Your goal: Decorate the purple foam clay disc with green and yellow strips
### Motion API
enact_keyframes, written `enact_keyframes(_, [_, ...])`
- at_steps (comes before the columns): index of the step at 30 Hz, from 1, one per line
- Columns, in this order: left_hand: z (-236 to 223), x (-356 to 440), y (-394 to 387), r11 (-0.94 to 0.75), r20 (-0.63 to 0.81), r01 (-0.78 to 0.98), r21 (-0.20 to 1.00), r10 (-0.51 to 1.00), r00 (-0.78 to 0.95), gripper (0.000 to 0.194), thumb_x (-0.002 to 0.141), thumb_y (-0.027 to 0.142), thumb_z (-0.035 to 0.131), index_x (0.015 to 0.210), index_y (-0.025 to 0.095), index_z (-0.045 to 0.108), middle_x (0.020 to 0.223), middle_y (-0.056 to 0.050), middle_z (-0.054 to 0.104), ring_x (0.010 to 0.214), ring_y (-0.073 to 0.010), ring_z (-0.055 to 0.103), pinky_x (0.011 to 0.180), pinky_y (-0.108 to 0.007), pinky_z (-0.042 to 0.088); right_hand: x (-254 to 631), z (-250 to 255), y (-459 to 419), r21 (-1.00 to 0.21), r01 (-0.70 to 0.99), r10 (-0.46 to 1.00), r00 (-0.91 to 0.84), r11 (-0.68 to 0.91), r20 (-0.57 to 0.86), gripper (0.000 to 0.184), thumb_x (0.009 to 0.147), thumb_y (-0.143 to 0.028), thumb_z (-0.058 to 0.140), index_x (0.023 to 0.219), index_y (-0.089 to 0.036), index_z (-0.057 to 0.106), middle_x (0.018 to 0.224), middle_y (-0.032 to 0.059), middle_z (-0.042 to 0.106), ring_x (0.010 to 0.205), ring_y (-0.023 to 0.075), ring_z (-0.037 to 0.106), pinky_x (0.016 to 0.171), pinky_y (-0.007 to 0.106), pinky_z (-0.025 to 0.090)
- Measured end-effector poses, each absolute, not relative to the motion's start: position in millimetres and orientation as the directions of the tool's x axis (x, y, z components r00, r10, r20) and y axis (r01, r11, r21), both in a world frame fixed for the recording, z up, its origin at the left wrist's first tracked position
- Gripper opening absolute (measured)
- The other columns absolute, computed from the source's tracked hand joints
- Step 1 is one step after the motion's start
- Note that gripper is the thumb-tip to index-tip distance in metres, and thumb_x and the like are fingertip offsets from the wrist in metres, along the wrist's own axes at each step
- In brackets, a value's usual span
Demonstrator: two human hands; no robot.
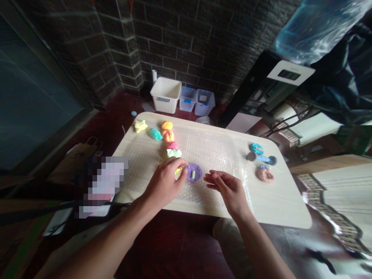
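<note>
A flat purple clay disc (198, 173) lies on bubble wrap (215, 151), with a short pale green clay roll (193, 174) on top of it. My left hand (168, 176) has thumb and forefinger bent together at the disc's left edge. Between them shows a bit of yellow clay (178, 170), mostly hidden. To the disc's right, my right hand (228, 188) hovers apart from it, fingers loosely stretched and nothing visible in them. Beyond my left hand stretches a row of clay pieces: white-green (173, 153), dark pink (172, 145), orange (167, 135) and yellow-orange (167, 125).
A teal lump (155, 134) and a pale yellow shape (141, 126) sit far left on the table (279, 205). Right are a teal ball (257, 148), a blue-grey dumbbell shape (263, 158) and a pink ring (266, 175). Bins (165, 95) stand behind the table.
</note>
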State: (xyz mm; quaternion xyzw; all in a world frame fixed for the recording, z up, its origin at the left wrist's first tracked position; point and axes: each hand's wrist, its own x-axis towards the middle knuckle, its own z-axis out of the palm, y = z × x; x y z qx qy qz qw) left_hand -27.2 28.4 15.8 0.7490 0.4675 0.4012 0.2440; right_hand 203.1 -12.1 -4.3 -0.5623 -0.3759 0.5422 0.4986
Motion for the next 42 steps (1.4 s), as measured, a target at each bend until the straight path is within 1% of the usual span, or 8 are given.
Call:
enact_keyframes(3, [16.3,-27.3,28.5,-0.44,0.367,0.508,0.74,0.898,0.243,0.013,0.093,0.009,0.061,0.096,0.021,0.067,0.097,-0.005,0.077,0.091,-0.0222,0.074,0.084,-0.035,0.058,202.7,-2.8,-12.4,-0.964,-0.122,0.96,0.125,-0.235,-0.25,0.038,0.078,-0.053,0.091,0.091,-0.018,0.082,0.092,0.0124,0.085,0.09,0.0293,0.082,0.076,0.041,0.068])
enact_keyframes(7, [16.1,-27.6,27.9,-0.429,0.353,0.515,0.742,0.903,0.244,0.013,0.093,0.009,0.061,0.095,0.02,0.067,0.097,-0.005,0.077,0.09,-0.0222,0.074,0.084,-0.035,0.058,203.6,-1.1,-12.2,-0.964,-0.078,0.955,0.135,-0.255,-0.263,0.039,0.073,-0.051,0.095,0.076,-0.018,0.075,0.077,0.0107,0.083,0.071,0.0249,0.08,0.058,0.032,0.063])
enact_keyframes(12, [15.7,-27.9,27.7,-0.431,0.357,0.511,0.744,0.902,0.242,0.013,0.093,0.008,0.061,0.095,0.02,0.068,0.096,-0.005,0.077,0.089,-0.0216,0.074,0.083,-0.034,0.058,204.9,-2.0,-11.8,-0.974,-0.012,0.958,0.175,-0.228,-0.226,0.044,0.067,-0.048,0.099,0.063,-0.018,0.067,0.062,0.0091,0.078,0.054,0.0191,0.072,0.052,0.028,0.056])
enact_keyframes(17, [16.3,-27.6,28.4,-0.427,0.352,0.506,0.749,0.904,0.241,0.013,0.093,0.009,0.062,0.095,0.02,0.067,0.096,-0.005,0.077,0.089,-0.0214,0.074,0.083,-0.034,0.058,201.0,-0.5,-13.1,-0.964,-0.012,0.956,0.122,-0.267,-0.266,0.045,0.076,-0.06,0.09,0.075,-0.016,0.079,0.072,0.012,0.081,0.057,0.0221,0.075,0.055,0.033,0.06])
enact_keyframes(22, [15.0,-27.6,28.8,-0.43,0.355,0.505,0.748,0.903,0.243,0.013,0.093,0.009,0.062,0.094,0.021,0.067,0.094,-0.004,0.077,0.088,-0.0214,0.074,0.082,-0.034,0.058,196.4,0.9,-13.0,-0.972,-0.051,0.969,0.091,-0.228,-0.232,0.049,0.084,-0.066,0.08,0.086,-0.017,0.078,0.075,0.0107,0.081,0.059,0.0229,0.076,0.056,0.035,0.062])
enact_keyframes(27, [14.3,-28.3,29.0,-0.424,0.343,0.507,0.75,0.906,0.25,0.013,0.092,0.009,0.062,0.092,0.021,0.068,0.094,-0.004,0.077,0.088,-0.0216,0.073,0.081,-0.034,0.058,200.3,-4.0,-11.6,-0.978,-0.036,0.965,0.157,-0.205,-0.208,0.041,0.079,-0.057,0.088,0.083,-0.017,0.082,0.072,0.0095,0.08,0.062,0.0223,0.074,0.059,0.036,0.062])
enact_keyframes(33, [15.5,-27.9,28.8,-0.415,0.326,0.507,0.756,0.909,0.258,0.012,0.093,0.009,0.061,0.092,0.02,0.068,0.094,-0.005,0.076,0.089,-0.0216,0.073,0.082,-0.034,0.056,203.9,-6.8,-13.0,-0.959,-0.11,0.948,0.158,-0.261,-0.276,0.033,0.069,-0.045,0.098,0.082,-0.018,0.083,0.08,0.0089,0.083,0.075,0.023,0.078,0.073,0.037,0.066])
enact_keyframes(42, [11.0,-27.6,29.6,-0.416,0.326,0.509,0.754,0.909,0.261,0.012,0.094,0.01,0.062,0.093,0.02,0.068,0.093,-0.004,0.075,0.089,-0.0216,0.072,0.081,-0.034,0.055,198.1,-2.6,-13.8,-0.962,-0.087,0.959,0.102,-0.257,-0.266,0.033,0.065,-0.044,0.1,0.075,-0.019,0.08,0.075,0.0065,0.082,0.066,0.0208,0.075,0.068,0.037,0.067])
